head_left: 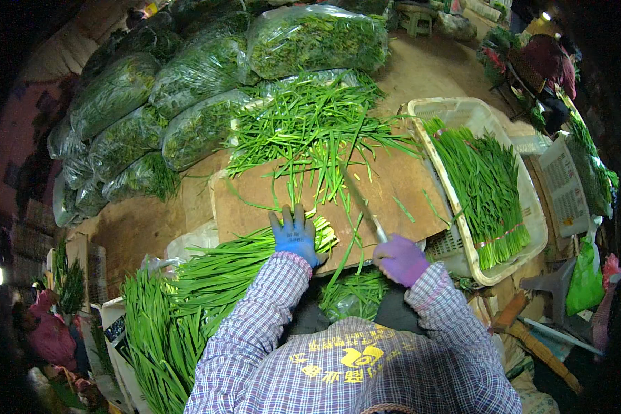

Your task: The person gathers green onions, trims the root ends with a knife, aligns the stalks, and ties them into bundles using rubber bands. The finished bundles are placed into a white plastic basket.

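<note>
My left hand point(294, 238), in a blue glove, presses over a bunch of garlic chives point(240, 261) near the left front of a wooden board point(246, 199). The pale cut ends stick out to the right of my palm, while the long leaves trail off the board to the left. In a purple glove, my right hand point(402, 260) grips the handle of a long knife point(361, 199). Its slightly blurred blade points away from me over the board, right of the bunch and apart from it. Loose green trimmings point(310, 121) heap on the board's far side.
Tied chives stand in a white plastic crate point(447, 191) at right. More loose chives point(158, 331) fill the lower left. Stuffed clear plastic bags point(315, 44) pile up beyond the board. Trimmings point(354, 295) lie below its front edge. Another person point(546, 67) bends at the far right.
</note>
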The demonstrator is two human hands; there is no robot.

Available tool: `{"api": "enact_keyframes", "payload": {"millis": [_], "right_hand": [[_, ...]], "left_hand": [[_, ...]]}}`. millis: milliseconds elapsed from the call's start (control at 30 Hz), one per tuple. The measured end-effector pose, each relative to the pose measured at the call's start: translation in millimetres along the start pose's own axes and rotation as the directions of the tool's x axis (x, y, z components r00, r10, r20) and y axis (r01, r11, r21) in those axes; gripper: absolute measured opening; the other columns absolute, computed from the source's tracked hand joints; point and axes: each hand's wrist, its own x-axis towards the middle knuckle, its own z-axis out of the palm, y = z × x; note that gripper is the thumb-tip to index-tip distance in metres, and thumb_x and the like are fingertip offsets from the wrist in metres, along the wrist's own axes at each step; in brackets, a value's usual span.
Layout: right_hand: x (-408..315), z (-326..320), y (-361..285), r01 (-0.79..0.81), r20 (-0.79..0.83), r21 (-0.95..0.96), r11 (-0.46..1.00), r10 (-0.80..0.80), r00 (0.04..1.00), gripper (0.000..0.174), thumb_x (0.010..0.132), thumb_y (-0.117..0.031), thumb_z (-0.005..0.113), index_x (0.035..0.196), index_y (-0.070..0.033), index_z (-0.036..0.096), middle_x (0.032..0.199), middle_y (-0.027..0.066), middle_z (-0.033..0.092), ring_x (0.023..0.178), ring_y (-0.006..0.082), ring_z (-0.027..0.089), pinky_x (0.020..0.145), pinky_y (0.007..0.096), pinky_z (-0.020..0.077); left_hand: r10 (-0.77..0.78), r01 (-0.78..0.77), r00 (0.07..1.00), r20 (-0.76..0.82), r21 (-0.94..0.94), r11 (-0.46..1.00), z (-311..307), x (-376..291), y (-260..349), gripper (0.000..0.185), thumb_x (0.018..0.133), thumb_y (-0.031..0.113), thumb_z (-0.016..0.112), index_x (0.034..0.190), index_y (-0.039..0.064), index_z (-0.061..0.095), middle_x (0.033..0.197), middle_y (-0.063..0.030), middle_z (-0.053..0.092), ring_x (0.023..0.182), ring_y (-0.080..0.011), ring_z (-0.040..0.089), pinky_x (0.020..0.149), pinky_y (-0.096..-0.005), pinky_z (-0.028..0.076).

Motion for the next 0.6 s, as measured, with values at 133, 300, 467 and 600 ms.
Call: {"api": "enact_keyframes", "payload": {"millis": [133, 300, 467, 600], "right_hand": [[2, 49, 1, 0.002, 0.174, -0.109, 0.994, 0.018, 0.985, 0.012, 0.077, -0.018, 0.059, 0.082, -0.013, 0.067, 0.081, 0.016, 0.059, 0.079, 0.0346, 0.058, 0.072, 0.0453, 0.0477], [1, 36, -1, -0.075, 0.199, -0.009, 0.997, 0.075, 0.977, 0.016, 0.078, -0.02, 0.056, 0.086, -0.013, 0.068, 0.083, 0.0201, 0.055, 0.081, 0.0349, 0.058, 0.073, 0.0452, 0.0466], [-22, 17, -11, 0.052, 0.076, 0.115, 0.992, -0.061, 0.995, 0.007, 0.074, -0.018, 0.058, 0.072, -0.012, 0.06, 0.067, 0.0102, 0.055, 0.076, 0.0318, 0.055, 0.066, 0.045, 0.0439], [-25, 22, -8, 0.096, 0.203, 0.055, 0.994, -0.105, 0.973, 0.009, 0.075, -0.019, 0.058, 0.073, -0.011, 0.062, 0.072, 0.0115, 0.058, 0.074, 0.0331, 0.057, 0.066, 0.0449, 0.0453]], "left_hand": [[-0.002, 0.006, 0.971, 0.241, -0.017, 1.0, -6, 18, -5, 0.096, 0.065, 0.062, 0.071, 0.136, 0.004, 0.044, 0.15, -0.0184, 0.026, 0.14, -0.0362, 0.022, 0.113, -0.0582, 0.012], [-0.051, 0.111, 0.964, 0.259, -0.223, 0.969, 2, 20, -9, 0.088, 0.062, 0.055, 0.076, 0.126, 0.002, 0.048, 0.131, -0.0203, 0.049, 0.121, -0.0343, 0.049, 0.1, -0.0423, 0.042], [-0.091, 0.137, 0.978, 0.187, -0.247, 0.959, 13, 17, -7, 0.079, 0.064, 0.054, 0.075, 0.119, 0.004, 0.051, 0.118, -0.0189, 0.056, 0.113, -0.0334, 0.054, 0.095, -0.0434, 0.045], [-0.076, 0.112, 0.982, 0.175, -0.211, 0.971, 16, 19, -8, 0.08, 0.063, 0.054, 0.075, 0.12, 0.003, 0.05, 0.117, -0.0185, 0.057, 0.112, -0.0335, 0.054, 0.094, -0.0443, 0.045]]}}
